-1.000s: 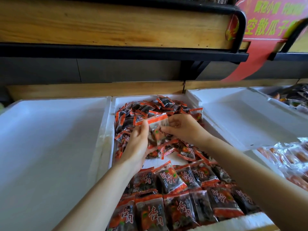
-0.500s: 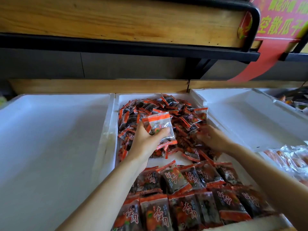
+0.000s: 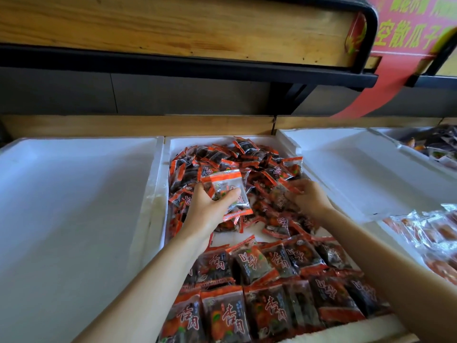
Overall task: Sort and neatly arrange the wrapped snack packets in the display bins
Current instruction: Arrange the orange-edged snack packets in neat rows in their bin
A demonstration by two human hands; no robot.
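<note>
At the near end of the middle bin (image 3: 160,184), dark packets with orange ends lie flat in tidy overlapping rows (image 3: 272,293), printed side up. Just beyond the rows a strip of the bin's white floor shows bare. Above that strip the left hand (image 3: 207,214) holds a small stack (image 3: 228,188) of packets, clear back facing up and tilted – thumb laid across its face, the other fingers curled round its left edge, pinching it between them. Towards the bin's right wall the right hand (image 3: 309,199) reaches down with fingers bent and close together, the tips on a packet (image 3: 279,198) at the edge of the loose heap (image 3: 237,157); the blur there means I cannot tell whether they pinch it or only touch it. The heap fills the far half of the bin, packets lying every way. Left of the middle bin, touching its wall, sits the left bin (image 3: 74,194), white foam. To its right is the right bin (image 3: 358,174), with clear packets (image 3: 425,231) of orange pieces nearer along its side and a far bin (image 3: 442,147) of dark packets beyond it. Behind and above the middle bin runs a wooden shelf (image 3: 173,28) in a black frame – a red banner (image 3: 408,28) with yellow characters hangs at its right end.
</note>
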